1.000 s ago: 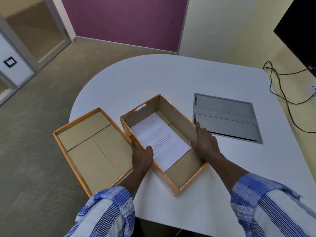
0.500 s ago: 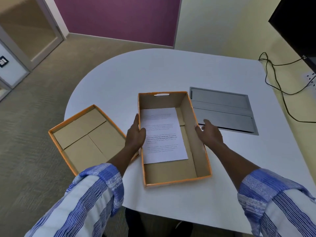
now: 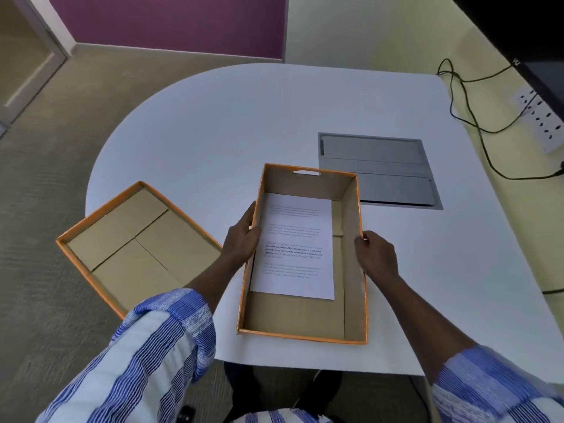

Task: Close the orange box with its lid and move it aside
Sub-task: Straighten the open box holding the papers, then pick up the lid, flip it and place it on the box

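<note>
The orange box [image 3: 355, 270] stands open on the white table [image 3: 274, 123], square to me, with a printed sheet of paper [image 3: 294, 245] lying flat inside. My left hand [image 3: 242, 239] grips its left wall, thumb over the rim. My right hand [image 3: 377, 254] holds the right wall from outside, fingertips on the rim. The orange lid [image 3: 134, 245] lies upside down to the left, its near left part overhanging the table edge, brown inside showing.
A grey metal cable hatch [image 3: 378, 169] is set flush in the table just behind and right of the box. Black cables [image 3: 470, 117] and a white power strip [image 3: 543, 117] lie off the table at the right. Carpet floor on the left.
The box has been turned from a diagonal lie to square in front of me. Both hands stayed on its side walls. My view has shifted closer and downward.
</note>
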A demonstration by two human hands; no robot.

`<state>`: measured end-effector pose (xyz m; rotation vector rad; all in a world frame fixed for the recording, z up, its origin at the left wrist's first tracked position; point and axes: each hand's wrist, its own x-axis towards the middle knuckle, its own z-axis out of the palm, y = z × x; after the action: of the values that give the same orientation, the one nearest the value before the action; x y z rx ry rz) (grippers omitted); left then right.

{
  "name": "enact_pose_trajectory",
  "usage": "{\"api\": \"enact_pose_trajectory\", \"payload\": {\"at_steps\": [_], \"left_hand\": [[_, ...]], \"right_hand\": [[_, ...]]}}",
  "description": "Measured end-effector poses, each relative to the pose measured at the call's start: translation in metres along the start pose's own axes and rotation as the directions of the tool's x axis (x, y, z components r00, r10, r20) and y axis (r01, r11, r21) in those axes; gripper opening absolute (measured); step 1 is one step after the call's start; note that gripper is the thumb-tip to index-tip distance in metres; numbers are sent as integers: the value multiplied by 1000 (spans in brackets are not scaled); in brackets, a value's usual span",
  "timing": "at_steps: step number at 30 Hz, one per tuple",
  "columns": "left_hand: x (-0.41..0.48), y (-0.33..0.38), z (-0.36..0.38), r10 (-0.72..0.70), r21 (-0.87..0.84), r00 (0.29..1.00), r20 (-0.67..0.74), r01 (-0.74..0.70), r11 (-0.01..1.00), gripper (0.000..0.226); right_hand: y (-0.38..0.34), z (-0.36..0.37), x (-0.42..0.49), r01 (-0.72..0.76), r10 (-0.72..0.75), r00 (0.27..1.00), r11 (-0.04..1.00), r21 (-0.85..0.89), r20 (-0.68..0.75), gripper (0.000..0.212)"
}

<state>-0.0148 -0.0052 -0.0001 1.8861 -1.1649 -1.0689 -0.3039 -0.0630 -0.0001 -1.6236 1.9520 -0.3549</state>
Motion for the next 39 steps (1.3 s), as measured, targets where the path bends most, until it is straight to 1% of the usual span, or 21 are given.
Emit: {"api": "enact_pose_trajectory", "payload": {"at_steps": [5,7,9,11,13,15,17,19,23,26,29,31,33,35,36,37,39], "left_hand": [[6,-11,7,-6,46,1000,-6,6,999,65],[8,-13,8,-2,39,1000,13,1,999,62],[8,-15,7,-10,-4,999,44,10,1000,59],[9,-19,2,-47,-76,999,24,49,996,58],[10,-22,-8,-74,-123,996,-49,67,990,57],[11,-29,-22,-72,-123,988,-136,56,991,54],[11,-41,-42,-74,-109,971,-229,50,993,51],[9,-57,-65,-90,-96,945,-315,63,993,50],[-4,-95,-112,-140,-62,871,-471,125,990,49],[-21,-127,-142,-200,-37,791,-578,219,975,56],[-45,-158,-164,-275,1,670,-689,380,925,67],[-59,-176,-174,-370,-48,586,-721,490,870,75],[-69,-193,-179,-517,-172,522,-678,571,803,81],[-77,-211,-182,-677,-350,467,-569,608,713,78],[-80,-219,-182,-732,-425,458,-504,606,672,71],[-83,-225,-181,-764,-485,466,-445,592,644,63],[-87,-232,-179,-770,-556,500,-396,537,634,45]], "right_hand": [[3,1,-5,-36,36,999,998,50,4,35],[1,2,-6,-47,47,999,996,73,-1,40],[-3,2,-9,-69,71,997,993,92,-17,54],[-11,2,-13,-71,77,994,994,81,-83,68],[-24,2,-17,-5,11,985,999,37,-172,72],[-44,2,-20,114,-114,964,993,-12,-239,71],[-73,8,-25,257,-256,932,966,-31,-257,68],[-106,20,-30,385,-379,895,923,-23,-236,66],[-170,63,-50,564,-558,819,826,9,-137,67],[-206,106,-72,663,-663,749,748,42,-5,72],[-228,152,-97,715,-710,685,698,37,164,79],[-234,182,-114,742,-716,642,670,13,273,82],[-232,208,-128,759,-700,609,651,-20,374,84],[-227,229,-139,759,-657,592,649,-48,468,86],[-224,238,-143,757,-631,585,651,-64,510,86],[-221,245,-146,756,-606,580,650,-82,545,87],[-216,255,-150,754,-563,573,647,-113,596,87]]}}
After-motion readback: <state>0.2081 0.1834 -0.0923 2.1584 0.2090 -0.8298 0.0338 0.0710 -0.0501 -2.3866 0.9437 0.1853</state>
